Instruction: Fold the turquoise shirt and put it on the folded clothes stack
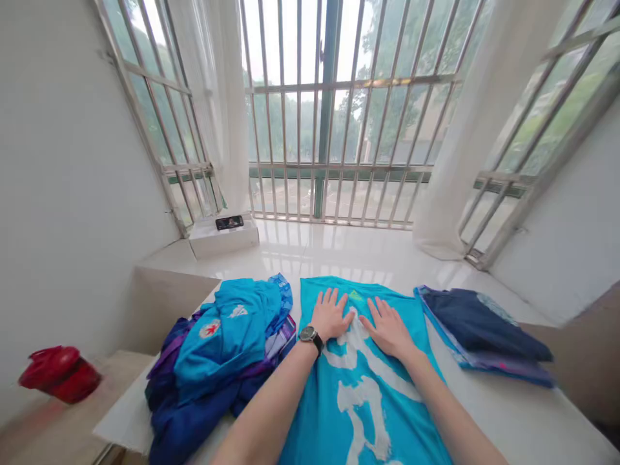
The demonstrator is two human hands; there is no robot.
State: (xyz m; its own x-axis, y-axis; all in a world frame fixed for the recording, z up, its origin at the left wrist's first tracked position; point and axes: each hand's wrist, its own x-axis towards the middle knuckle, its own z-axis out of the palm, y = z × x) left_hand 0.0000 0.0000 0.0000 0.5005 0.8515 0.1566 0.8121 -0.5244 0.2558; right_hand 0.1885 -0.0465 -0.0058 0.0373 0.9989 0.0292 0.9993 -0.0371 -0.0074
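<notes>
A bright blue shirt (361, 387) with large white brush-like lettering and a small green mark lies spread flat on the white table. My left hand (330, 315), a dark-strapped watch (311, 337) on its wrist, rests palm down on the shirt's upper part with fingers stretched. Beside it, my right hand (387, 328) also presses flat on the fabric, fingers apart. Neither hand grips the cloth. To the left sits a rumpled heap of blue and purple clothes (225, 349). On the right lies a stack of folded dark garments (479, 326).
Beyond the table runs a glossy white window ledge (334, 248). A white box (225, 242) with a phone (229, 223) on top stands at its left. White curtains (450, 161) hang before barred windows. A red bag-like item (61, 374) lies at far left.
</notes>
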